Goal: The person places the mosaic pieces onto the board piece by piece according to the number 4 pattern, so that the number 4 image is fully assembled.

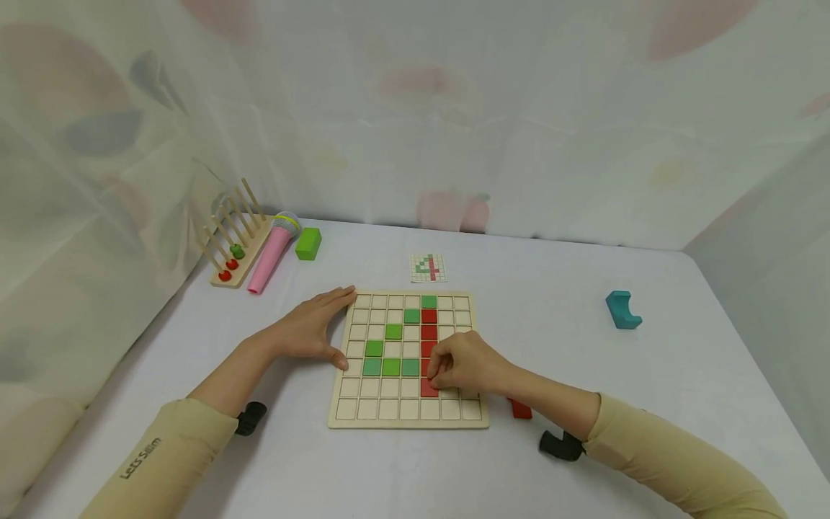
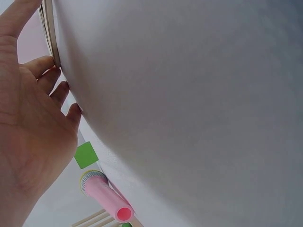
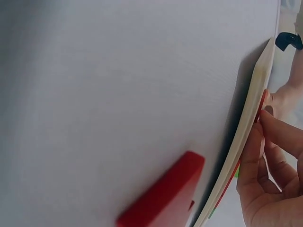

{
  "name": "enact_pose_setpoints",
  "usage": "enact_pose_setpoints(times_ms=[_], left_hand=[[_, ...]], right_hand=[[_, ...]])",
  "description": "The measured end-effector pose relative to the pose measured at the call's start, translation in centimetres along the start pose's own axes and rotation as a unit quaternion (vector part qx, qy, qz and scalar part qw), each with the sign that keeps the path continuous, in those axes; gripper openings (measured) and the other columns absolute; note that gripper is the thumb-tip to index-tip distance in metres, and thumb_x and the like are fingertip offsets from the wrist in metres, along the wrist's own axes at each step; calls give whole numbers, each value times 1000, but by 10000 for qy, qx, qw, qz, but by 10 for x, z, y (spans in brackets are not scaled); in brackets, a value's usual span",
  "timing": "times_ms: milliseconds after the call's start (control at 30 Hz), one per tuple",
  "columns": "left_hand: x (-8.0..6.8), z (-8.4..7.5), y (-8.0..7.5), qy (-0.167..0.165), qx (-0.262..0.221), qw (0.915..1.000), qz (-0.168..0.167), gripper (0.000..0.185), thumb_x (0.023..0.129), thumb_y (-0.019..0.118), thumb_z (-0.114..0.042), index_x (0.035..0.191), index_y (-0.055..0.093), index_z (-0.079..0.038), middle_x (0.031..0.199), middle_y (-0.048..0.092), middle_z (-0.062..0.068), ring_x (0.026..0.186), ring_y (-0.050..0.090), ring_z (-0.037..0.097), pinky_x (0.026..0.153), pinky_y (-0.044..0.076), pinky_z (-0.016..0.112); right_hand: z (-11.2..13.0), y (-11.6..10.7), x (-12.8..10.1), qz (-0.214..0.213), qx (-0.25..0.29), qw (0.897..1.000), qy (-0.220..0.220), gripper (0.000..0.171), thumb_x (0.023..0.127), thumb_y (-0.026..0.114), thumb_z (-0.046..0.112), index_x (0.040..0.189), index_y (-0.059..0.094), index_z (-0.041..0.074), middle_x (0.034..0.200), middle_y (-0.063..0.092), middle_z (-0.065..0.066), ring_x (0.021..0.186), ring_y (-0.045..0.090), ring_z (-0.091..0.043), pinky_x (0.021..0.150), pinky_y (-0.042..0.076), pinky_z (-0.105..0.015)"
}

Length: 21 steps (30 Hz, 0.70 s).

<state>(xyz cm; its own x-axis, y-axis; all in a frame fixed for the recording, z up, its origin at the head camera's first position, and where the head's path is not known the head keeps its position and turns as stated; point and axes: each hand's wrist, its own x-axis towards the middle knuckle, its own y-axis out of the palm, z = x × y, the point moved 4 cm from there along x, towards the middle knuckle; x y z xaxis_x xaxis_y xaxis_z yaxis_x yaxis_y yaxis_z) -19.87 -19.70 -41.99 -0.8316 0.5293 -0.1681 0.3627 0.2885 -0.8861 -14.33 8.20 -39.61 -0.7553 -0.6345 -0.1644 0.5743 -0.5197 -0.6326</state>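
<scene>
A wooden grid board (image 1: 385, 418) lies on the table, with green tiles (image 1: 393, 331) and a column of red tiles (image 1: 429, 332) in its squares. My left hand (image 1: 308, 324) has its fingers spread, with fingertips and thumb at the board's left edge. Over the lower right part of the board, my right hand (image 1: 468, 362) pinches a red tile (image 3: 262, 106) at the bottom of the red column. In the right wrist view, thumb and finger meet at that tile, just above the board surface. Behind the board lies a small pattern card (image 1: 428, 267).
A red block (image 1: 521, 409) lies right of the board, partly under my right forearm. At the back left are a pegged wooden stand (image 1: 223, 282), a pink toy microphone (image 1: 270, 259) and a green block (image 1: 308, 244). A teal curved block (image 1: 622, 310) sits far right.
</scene>
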Motion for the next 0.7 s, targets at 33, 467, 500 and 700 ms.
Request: enact_pose_setpoints(times_ms=[33, 467, 500, 700], left_hand=[[0, 0, 0, -3, -7, 10000, 5, 132, 54, 86, -64, 157, 26, -7, 166, 23, 10, 154, 20, 36, 123, 21, 59], [-1, 0, -1, -78, 41, 10000, 15, 132, 54, 86, -64, 157, 25, -8, 167, 22, 9, 154, 20, 36, 123, 22, 60], [-1, 0, -1, -72, 41, 10000, 13, 132, 54, 86, -64, 157, 25, -8, 167, 22, 9, 154, 20, 36, 123, 22, 59], [-1, -1, -1, -25, 28, 10000, -3, 132, 54, 87, -63, 157, 26, -7, 166, 22, 9, 154, 21, 36, 123, 22, 59]], right_hand=[[0, 0, 0, -5, 3, 10000, -12, 9, 78, 80, 8, 76, 74, 14, 70, 70, 5, 63, 60, -1, 61, 52, -16], [-17, -43, -10, -362, -119, 9986, 374, 4, 84, 75, 13, 86, 74, 16, 77, 70, 6, 71, 61, -9, 65, 52, -21], [-19, -46, -12, -374, -145, 9986, 348, 4, 84, 75, 13, 87, 74, 15, 78, 70, 6, 72, 61, -9, 66, 52, -20], [-37, -63, -22, -121, -222, 9996, 141, 8, 86, 74, 14, 94, 75, 15, 84, 72, 7, 77, 63, -8, 72, 55, -19]])
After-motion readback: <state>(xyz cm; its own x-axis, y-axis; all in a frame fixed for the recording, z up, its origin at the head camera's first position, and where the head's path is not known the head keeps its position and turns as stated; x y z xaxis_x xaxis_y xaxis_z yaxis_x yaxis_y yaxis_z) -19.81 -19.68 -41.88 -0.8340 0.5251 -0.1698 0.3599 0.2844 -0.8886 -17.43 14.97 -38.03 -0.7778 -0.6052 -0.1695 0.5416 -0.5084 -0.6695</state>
